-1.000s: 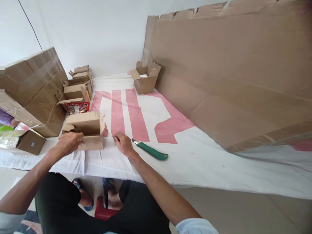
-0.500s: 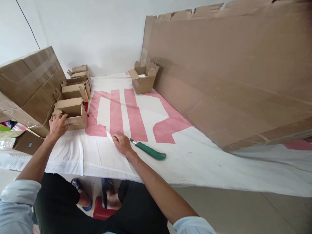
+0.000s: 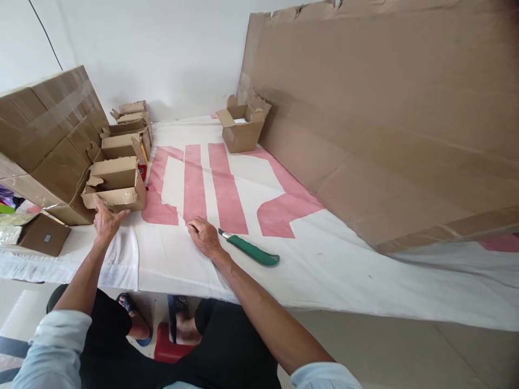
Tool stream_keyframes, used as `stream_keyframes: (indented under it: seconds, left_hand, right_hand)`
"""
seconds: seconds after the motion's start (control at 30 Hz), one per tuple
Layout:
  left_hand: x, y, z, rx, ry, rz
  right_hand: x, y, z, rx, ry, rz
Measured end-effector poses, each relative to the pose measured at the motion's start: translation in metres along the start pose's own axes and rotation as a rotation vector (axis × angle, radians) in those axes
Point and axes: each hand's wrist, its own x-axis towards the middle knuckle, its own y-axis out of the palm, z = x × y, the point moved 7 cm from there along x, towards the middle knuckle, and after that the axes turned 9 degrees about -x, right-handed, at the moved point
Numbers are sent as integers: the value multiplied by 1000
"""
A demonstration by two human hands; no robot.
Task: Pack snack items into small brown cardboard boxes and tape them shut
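My left hand is at the front of a small open cardboard box, thumb and forefinger spread apart against its front side. That box stands nearest to me in a row along the left, with its flaps up. My right hand rests on the white cloth with its fingers curled in, and nothing shows in them. Just right of it lies a green-handled utility knife, its blade end pointing to the hand.
Several more small open boxes line up behind, beside a large taped carton. Another open box with something white inside stands at the back. A big cardboard sheet leans on the right. At far left lies a carton.
My left hand has moved from the box's left front corner to the right along its front, with fingers now spread. The right hand stays in place. The view has shifted slightly.
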Motion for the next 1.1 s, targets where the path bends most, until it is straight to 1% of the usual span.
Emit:
stream_keyframes:
  seconds: [0.13,0.23,0.47,0.77,1.1]
  left_hand:
    - [19,16,-19,-5,-83,-84]
    - [31,27,-30,9,-113,-95]
    - [51,42,-33,-23,-99,-101]
    - [62,50,-46,-57,-103,-97]
    - [75,54,-50,-87,-97,-101]
  right_hand:
    - [-2,0,-2,5,-1,-11]
    - [-3,0,-2,5,-7,-20]
    - [-5,0,-2,4,-18,-37]
    - [-6,-1,-3,-3,-4,-19]
    - [-7,0,-4,-20,-9,-31]
